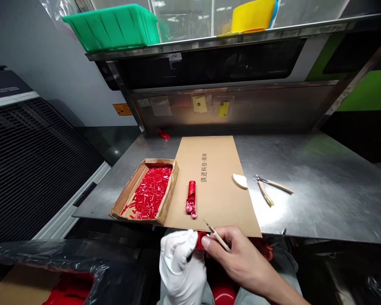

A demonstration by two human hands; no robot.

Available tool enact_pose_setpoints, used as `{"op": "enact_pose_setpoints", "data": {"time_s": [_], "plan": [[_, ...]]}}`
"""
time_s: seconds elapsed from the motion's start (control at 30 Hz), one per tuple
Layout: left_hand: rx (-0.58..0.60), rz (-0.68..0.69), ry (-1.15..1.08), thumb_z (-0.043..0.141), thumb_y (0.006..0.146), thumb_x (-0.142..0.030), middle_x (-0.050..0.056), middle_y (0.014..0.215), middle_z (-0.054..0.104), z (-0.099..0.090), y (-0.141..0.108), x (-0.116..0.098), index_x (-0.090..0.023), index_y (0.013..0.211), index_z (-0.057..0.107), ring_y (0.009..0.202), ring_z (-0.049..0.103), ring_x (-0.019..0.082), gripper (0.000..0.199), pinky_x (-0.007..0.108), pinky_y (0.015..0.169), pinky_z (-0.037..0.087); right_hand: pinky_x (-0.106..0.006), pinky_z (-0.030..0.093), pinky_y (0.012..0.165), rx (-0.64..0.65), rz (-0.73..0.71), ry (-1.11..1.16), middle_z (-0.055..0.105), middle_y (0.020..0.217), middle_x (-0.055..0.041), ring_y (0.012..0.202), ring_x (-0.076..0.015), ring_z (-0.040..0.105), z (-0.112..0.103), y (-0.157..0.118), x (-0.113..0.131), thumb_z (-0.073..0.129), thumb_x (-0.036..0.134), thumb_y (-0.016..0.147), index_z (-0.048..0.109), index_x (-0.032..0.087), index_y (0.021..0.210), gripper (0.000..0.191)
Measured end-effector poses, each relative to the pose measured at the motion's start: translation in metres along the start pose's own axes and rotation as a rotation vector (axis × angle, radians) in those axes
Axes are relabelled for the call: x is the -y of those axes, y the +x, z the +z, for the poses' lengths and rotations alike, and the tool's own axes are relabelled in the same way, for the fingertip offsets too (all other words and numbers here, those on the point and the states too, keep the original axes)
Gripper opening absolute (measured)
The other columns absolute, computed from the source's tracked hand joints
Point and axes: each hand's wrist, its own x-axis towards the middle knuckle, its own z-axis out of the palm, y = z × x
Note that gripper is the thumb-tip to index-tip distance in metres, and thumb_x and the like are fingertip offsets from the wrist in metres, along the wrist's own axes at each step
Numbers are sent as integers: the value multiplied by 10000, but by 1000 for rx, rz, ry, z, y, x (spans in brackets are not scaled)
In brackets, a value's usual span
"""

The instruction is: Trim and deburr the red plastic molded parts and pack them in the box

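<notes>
Your grey metal workbench [320, 182] carries a flat brown cardboard sheet [217, 186], a shallow open brown cardboard box [169, 195], beige-handled metal cutters [263, 181] and a small red scrap [164, 135].

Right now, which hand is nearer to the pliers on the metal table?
Right. The bare right hand is below and left of the pliers in view; the gloved left hand is farther to the left.

On the metal shelf [209, 41] we see a green basket [112, 27] at the left, and a yellow container [252, 17] farther right. Below, we notice one pale yellow card [200, 104] and one brighter card [223, 109] on the metal back panel [269, 103]. To the left, we find an orange label [122, 109] and a black slatted panel [34, 156].
</notes>
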Motion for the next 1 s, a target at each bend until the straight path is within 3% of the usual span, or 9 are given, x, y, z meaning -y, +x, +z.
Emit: {"op": "enact_pose_setpoints", "data": {"time_s": [0.1, 0.27, 0.37, 0.43, 0.53, 0.67, 0.8, 0.9, 1.0], "plan": [[108, 114, 65, 674, 818, -123, 40, 894, 655, 6, 5, 0, -190, 1031, 638, 776, 659, 171, 226, 296, 675, 554, -224, 401, 620, 16, -50, -4, 583, 706, -8, 670, -119, 512, -5, 10, 3, 466, 543, 960, 639, 155, 746, 476], [297, -75, 22, 632, 892, -311, 68, 924, 682, 35, 26, -10, -189, 1103, 612, 825, 695, 197, 244, 309, 728, 576, -232, 429, 608, -130, -147, -72, 619, 861, -2, 663, -114, 547, -29, 29, 4, 555, 502, 931, 590, 185, 1029, 334], [504, -127, -34, 509, 953, -261, 85, 1059, 683, 48, 49, -9, -199, 1145, 587, 982, 679, 190, 217, 310, 874, 551, -258, 474, 702, -166, -171, -145, 640, 862, -8, 756, -140, 601, -52, 55, 2, 585, 454, 925, 615, 174, 945, 283], [637, -170, 77, 465, 970, -282, 98, 1137, 665, 53, 66, 3, -196, 1172, 578, 1076, 644, 199, 247, 329, 954, 510, -291, 496, 748, -206, -141, -198, 636, 859, -16, 804, -151, 609, -72, 78, -3, 578, 445, 940, 625, 152, 896, 300], [641, -260, 331, 475, 953, -329, 191, 1097, 644, 66, 84, 30, -107, 1118, 609, 1066, 624, 313, 307, 482, 958, 472, -318, 535, 727, -194, -46, -261, 633, 933, -24, 800, -148, 619, -96, 114, -13, 577, 436, 956, 627, 135, 992, 308], [618, -355, 447, 603, 854, -338, 268, 993, 630, 93, 90, 55, -39, 974, 636, 1024, 606, 431, 324, 597, 882, 450, -353, 547, 777, -228, -12, -336, 626, 1065, -47, 896, -180, 627, -99, 143, -18, 598, 414, 947, 612, 141, 1108, 317], [622, -368, 338, 510, 920, -366, 178, 976, 656, 90, 87, 51, -108, 988, 619, 968, 643, 321, 289, 479, 885, 484, -377, 520, 824, -329, -107, -368, 629, 1020, -51, 901, -177, 614, -92, 124, -9, 549, 465, 965, 619, 152, 1062, 335], [619, -359, 174, 470, 953, -430, 74, 1031, 665, 57, 74, 34, -191, 1120, 558, 936, 654, 198, 305, 321, 855, 509, -327, 498, 771, -321, -180, -338, 626, 811, -29, 767, -166, 596, -84, 77, -1, 436, 554, 984, 634, 167, 871, 450], [613, -437, -133, 590, 894, -432, 34, 938, 671, 24, 47, 12, -214, 1071, 563, 818, 652, 185, 282, 304, 773, 522, -258, 494, 758, -281, -202, -270, 668, 922, -24, 841, -164, 622, -62, 25, 6, 485, 560, 959, 641, 213, 1044, 390]]}}
